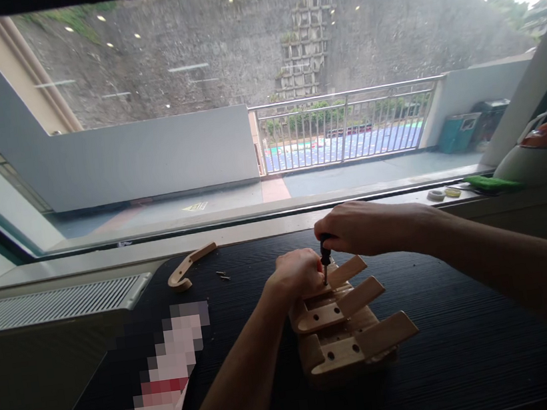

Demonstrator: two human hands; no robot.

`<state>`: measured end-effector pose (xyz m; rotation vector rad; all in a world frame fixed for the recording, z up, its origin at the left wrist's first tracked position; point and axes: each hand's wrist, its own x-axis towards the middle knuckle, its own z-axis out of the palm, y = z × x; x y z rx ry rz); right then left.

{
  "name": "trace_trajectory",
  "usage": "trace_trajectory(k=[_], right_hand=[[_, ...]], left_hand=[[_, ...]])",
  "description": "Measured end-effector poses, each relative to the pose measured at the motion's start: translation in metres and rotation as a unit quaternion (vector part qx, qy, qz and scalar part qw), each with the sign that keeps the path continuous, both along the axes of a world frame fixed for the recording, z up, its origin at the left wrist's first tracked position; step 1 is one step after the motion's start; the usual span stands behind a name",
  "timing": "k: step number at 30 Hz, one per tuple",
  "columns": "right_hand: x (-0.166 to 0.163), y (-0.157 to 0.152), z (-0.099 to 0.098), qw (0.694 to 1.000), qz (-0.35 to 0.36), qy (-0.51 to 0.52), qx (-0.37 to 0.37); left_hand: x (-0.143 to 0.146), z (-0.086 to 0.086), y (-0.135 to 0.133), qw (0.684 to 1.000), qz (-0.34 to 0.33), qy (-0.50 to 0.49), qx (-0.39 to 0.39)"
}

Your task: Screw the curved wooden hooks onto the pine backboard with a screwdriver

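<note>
A wooden rack [351,336] with three hooks fixed to it lies on the black ribbed mat [473,340]. My left hand [296,273] is closed on the rack's far end, holding the farthest hook down. My right hand [362,227] is closed round a small black-handled screwdriver [325,257], which stands upright with its tip on that farthest hook. A loose wooden hook [188,266] lies on the mat to the left, with two small screws [223,276] beside it.
A blurred red-and-white flat object [171,366] lies at the mat's left. A white radiator grille [49,305] is at far left. On the windowsill at right sit tape rolls [442,193], a green item [492,183] and a white kettle-like vessel [534,157].
</note>
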<state>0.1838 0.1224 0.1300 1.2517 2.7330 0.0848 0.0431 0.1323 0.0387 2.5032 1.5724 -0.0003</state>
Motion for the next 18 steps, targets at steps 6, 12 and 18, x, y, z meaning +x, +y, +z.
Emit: trace_trajectory(k=[6, 12, 18], right_hand=[[0.000, 0.003, -0.004, 1.000, -0.005, 0.002, 0.005], [-0.005, -0.002, -0.001, 0.999, -0.016, -0.010, 0.031], [-0.005, -0.007, 0.005, 1.000, 0.005, -0.006, 0.025]], left_hand=[[0.000, -0.001, 0.000, 1.000, -0.002, 0.006, 0.006], [0.000, -0.001, 0.000, 1.000, -0.007, 0.017, 0.006], [0.000, 0.002, 0.000, 1.000, 0.003, 0.014, -0.013]])
